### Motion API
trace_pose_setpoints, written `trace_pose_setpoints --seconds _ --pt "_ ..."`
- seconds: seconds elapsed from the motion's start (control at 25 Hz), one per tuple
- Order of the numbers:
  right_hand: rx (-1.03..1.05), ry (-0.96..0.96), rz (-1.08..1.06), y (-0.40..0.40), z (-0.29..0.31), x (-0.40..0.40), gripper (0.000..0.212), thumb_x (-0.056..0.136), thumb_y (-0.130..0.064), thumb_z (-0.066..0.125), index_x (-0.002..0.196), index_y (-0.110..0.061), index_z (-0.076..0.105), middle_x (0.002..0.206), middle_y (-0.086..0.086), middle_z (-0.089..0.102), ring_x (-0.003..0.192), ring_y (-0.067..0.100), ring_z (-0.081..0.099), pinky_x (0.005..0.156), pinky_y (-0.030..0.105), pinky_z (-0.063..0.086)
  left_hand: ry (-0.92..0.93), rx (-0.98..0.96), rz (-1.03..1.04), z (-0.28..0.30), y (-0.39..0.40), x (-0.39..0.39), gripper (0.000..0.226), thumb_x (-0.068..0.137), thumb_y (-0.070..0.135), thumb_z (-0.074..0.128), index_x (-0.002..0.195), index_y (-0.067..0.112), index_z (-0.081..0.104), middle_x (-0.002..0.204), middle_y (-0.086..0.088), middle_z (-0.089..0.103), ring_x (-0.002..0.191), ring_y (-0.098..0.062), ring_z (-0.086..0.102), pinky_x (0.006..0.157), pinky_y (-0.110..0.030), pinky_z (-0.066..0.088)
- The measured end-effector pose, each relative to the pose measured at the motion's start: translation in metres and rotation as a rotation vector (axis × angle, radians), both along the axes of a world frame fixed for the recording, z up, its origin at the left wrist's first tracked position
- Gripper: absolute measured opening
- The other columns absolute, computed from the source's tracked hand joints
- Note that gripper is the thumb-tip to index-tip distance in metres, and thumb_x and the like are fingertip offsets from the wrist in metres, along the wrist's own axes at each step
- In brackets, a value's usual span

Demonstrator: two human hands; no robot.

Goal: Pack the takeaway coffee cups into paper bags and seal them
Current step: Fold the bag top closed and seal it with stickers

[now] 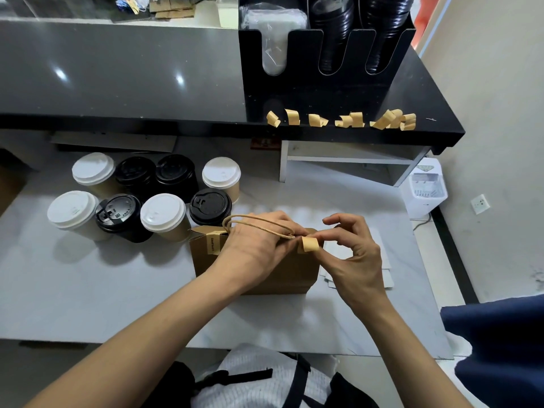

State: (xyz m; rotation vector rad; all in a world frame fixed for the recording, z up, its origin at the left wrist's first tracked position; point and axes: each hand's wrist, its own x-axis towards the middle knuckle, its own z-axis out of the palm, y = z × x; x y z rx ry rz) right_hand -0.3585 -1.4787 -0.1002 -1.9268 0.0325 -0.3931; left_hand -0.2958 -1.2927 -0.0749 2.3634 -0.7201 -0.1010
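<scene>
Kraft tape strip (308, 244) between both hands, over bag rim (306, 231).

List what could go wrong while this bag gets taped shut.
The curled tan tape strip pinched by the right hand may stick to itself or the fingers. The twisted paper handles under the left hand could get taped down. The brown paper bag might tip.

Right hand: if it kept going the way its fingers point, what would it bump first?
Probably the left hand, right beside the tape strip the right hand pinches; depth is unclear.
</scene>
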Motion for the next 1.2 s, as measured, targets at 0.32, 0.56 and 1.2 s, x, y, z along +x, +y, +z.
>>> trace_pose_setpoints --seconds 0.32,0.56,1.2 --pt "-0.072 -0.051 -0.068 0.006 -0.001 0.000 0.025 0.075 -0.004 0.088 0.085 -0.024 0.077 0.111 0.003 0.055 0.106 0.002 0.057 0.090 0.012 0.041 -0.026 0.011 -0.067 0.001 0.001 0.002 0.027 0.093 0.031 0.057 0.115 0.037 0.072 0.107 0.012 0.067 0.094 -0.020 0.064 0.081 -0.046 0.051" --pt "-0.104 -0.073 -0.098 0.010 -0.003 0.004 0.041 0.077 -0.010 0.087 0.110 -0.021 0.066 0.114 -0.001 0.056 0.087 0.013 0.060 0.079 0.015 0.041 0.012 0.018 -0.047 0.003 0.002 0.004 0.036 0.089 0.054 0.050 0.113 0.041 0.072 0.105 0.016 0.065 0.095 -0.015 0.063 0.085 -0.041 0.051" --pt "-0.038 -0.023 -0.037 0.002 -0.010 0.008 0.016 0.078 -0.026 0.085 0.090 -0.029 0.075 0.096 -0.006 0.068 0.097 0.017 0.064 0.082 0.029 0.046 -0.213 -0.096 0.087 0.009 -0.011 -0.008 0.013 0.094 0.038 0.061 0.095 0.026 0.063 0.088 0.010 0.055 0.083 -0.015 0.053 0.072 -0.038 0.046"
